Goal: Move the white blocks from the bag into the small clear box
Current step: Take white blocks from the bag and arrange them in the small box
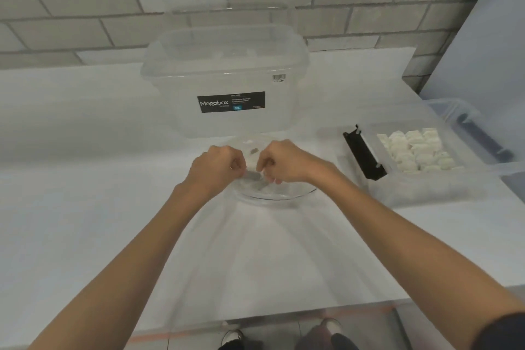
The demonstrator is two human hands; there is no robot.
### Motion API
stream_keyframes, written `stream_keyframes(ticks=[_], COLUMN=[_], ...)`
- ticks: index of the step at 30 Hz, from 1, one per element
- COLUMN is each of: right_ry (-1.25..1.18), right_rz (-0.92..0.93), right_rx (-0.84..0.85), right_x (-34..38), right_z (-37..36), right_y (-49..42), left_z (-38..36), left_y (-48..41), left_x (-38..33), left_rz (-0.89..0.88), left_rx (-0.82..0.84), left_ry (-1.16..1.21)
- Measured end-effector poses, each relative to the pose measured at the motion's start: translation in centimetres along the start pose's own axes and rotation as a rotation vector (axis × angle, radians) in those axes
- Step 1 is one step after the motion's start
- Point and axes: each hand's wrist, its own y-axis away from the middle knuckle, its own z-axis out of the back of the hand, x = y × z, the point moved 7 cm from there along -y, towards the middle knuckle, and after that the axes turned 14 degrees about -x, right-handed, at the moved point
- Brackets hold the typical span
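A clear plastic bag (272, 193) lies on the white table in front of me, hard to make out, with a curved edge toward me. My left hand (218, 165) and my right hand (284, 162) are close together over it, fingers pinched on its top edge. The small clear box (426, 190) stands to the right, and several white blocks (417, 150) fill its far half. I cannot tell whether any blocks are in the bag; a small pale piece (250, 141) shows just beyond my hands.
A large clear tub (227, 71) with a black "Megabox" label stands right behind the bag. A black latch (363, 153) sits on the small box's left end. Another clear bin (471, 128) lies at the far right, by the table edge. A tiled wall backs the table.
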Motion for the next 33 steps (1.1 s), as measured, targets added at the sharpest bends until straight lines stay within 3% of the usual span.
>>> stream_keyframes(ticks=[3, 10, 17, 19, 22, 26, 33], right_ry=[0.045, 0.077, -0.289, -0.497, -0.749, -0.817, -0.747], right_rz=[-0.164, -0.363, -0.495, -0.524, -0.554, -0.465, -0.235], right_rx=[-0.097, -0.248, -0.330, -0.351, -0.357, -0.427, -0.495], right_x=[-2.3, -2.0, -1.6, -1.0, 0.1, 1.0, 2.7], right_z=[-2.3, -4.1, -2.2, -1.4, -0.2, 1.7, 2.4], right_y=[-1.3, -1.9, -1.0, -0.4, 0.4, 1.2, 1.5], left_z=[-1.5, -2.3, -2.0, -1.9, -0.8, 0.1, 2.0], left_y=[0.2, -0.4, -0.4, -0.2, -0.1, 0.5, 0.9], left_x=[1.5, 1.5, 0.9, 1.0, 1.8, 2.1, 1.2], left_rz=[-0.030, -0.122, -0.250, -0.245, -0.085, 0.180, 0.109], left_rx=[0.052, 0.023, -0.073, -0.098, -0.118, 0.078, 0.136], left_ry=[-0.195, -0.185, -0.085, 0.042, 0.475, 0.968, 1.018])
